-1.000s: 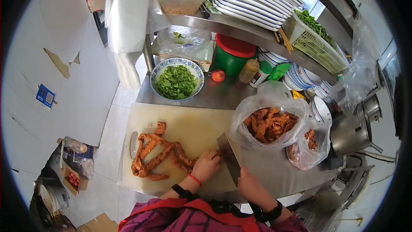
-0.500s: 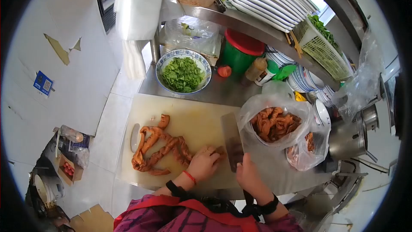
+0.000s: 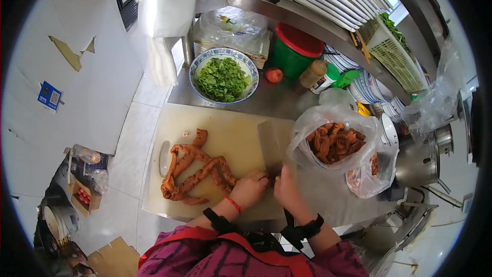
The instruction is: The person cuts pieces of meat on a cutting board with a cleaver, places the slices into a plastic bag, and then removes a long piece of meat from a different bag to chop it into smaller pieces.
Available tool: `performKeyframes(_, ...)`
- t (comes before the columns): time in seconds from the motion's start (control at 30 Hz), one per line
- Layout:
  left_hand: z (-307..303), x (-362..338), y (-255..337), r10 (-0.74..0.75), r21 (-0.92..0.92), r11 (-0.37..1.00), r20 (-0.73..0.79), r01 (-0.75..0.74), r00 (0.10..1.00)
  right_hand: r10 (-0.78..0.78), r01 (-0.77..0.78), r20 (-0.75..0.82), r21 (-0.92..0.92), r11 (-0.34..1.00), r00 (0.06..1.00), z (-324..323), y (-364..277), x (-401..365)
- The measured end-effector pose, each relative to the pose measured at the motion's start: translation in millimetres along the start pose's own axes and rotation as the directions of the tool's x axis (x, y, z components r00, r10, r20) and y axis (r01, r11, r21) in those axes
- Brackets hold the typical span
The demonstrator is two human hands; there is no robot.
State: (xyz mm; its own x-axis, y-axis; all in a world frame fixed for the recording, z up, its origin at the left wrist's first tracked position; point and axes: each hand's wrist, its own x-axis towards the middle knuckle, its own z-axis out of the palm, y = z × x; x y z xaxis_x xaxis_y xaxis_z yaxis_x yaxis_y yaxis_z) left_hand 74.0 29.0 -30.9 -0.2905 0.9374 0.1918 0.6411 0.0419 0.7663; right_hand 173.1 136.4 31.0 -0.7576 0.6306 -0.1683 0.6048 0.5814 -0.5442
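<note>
A long, twisted piece of brown cooked meat (image 3: 192, 177) lies on the pale cutting board (image 3: 233, 123). My left hand (image 3: 249, 191) is at its right end, fingers curled down on the meat close to the blade. My right hand (image 3: 288, 189) is closed round the handle of a wide cleaver (image 3: 271, 143), whose blade points away from me over the board's right part. The hands are close together. Right of the cleaver, a plastic-lined bowl holds more brown meat (image 3: 335, 143).
A patterned bowl of chopped greens (image 3: 224, 79) stands behind the board, with a tomato (image 3: 274, 75) and a green bin with a red lid (image 3: 294, 51) beside it. A smaller bag of meat (image 3: 374, 174) and a metal pot (image 3: 417, 164) are at the right. Plates (image 3: 328, 0) stack on the shelf.
The cleaver and my right hand have shifted left, nearer to my left hand. The whole view has moved slightly, with the board and bowls a little higher and further right.
</note>
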Motion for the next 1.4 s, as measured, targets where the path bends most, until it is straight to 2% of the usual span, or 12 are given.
performKeyframes(0.07, -4, 1, -1, 0.095, 0.059, 0.995, -0.182, -0.085, 0.979, -0.040, 0.039, -0.073, -0.012, 0.999, 0.997, -7, 1, -11)
performKeyframes(0.13, -34, 1, 10, 0.141, 0.142, 0.983, -0.154, -0.119, 0.978, -0.075, 0.073, -0.133, -0.021, 0.997, 0.988, -25, -11, -18)
performKeyframes(0.27, -39, -4, 4, 0.140, 0.179, 0.973, 0.040, -0.145, 0.989, 0.079, -0.070, 0.088, -0.098, 0.993, 0.993, -51, -36, -50)
performKeyframes(0.53, -24, -1, -14, 0.146, 0.104, 0.983, 0.030, -0.148, 0.989, 0.124, -0.074, 0.295, -0.175, 0.982, 0.947, -25, -21, -41)
performKeyframes(0.63, -30, 0, -7, 0.088, 0.086, 0.991, 0.110, -0.098, 0.990, 0.123, -0.104, 0.201, -0.100, 0.990, 0.972, -15, -34, -15)
performKeyframes(0.7, -32, -4, -5, 0.058, 0.105, 0.991, 0.180, -0.078, 0.982, -0.094, 0.094, -0.014, -0.003, 0.996, 0.995, 1, -20, -6)
performKeyframes(0.77, -30, -3, -12, 0.262, 0.164, 0.955, -0.081, -0.246, 0.962, -0.128, 0.125, -0.065, -0.049, 0.991, 0.990, -7, -19, -17)
performKeyframes(0.83, -52, -6, 0, 0.248, 0.209, 0.951, -0.079, -0.227, 0.966, -0.147, 0.139, -0.091, -0.089, 0.986, 0.985, -21, -23, -26)
performKeyframes(1.0, -51, -17, -7, 0.196, 0.270, 0.945, -0.007, -0.187, 0.981, 0.133, -0.087, 0.238, -0.195, 0.977, 0.962, -36, -43, -51)
performKeyframes(1.13, -43, -18, -13, 0.141, 0.194, 0.971, 0.012, -0.140, 0.990, 0.062, -0.017, 0.268, -0.167, 0.986, 0.961, -22, -33, -45)
performKeyframes(1.23, -39, -18, -18, 0.148, 0.153, 0.978, -0.021, -0.143, 0.989, 0.143, -0.101, 0.272, -0.160, 0.982, 0.952, -9, -45, -29)
performKeyframes(1.4, -43, -18, -12, 0.171, 0.128, 0.978, -0.035, -0.165, 0.985, -0.087, 0.084, -0.142, -0.026, 0.996, 0.986, 10, -28, -11)
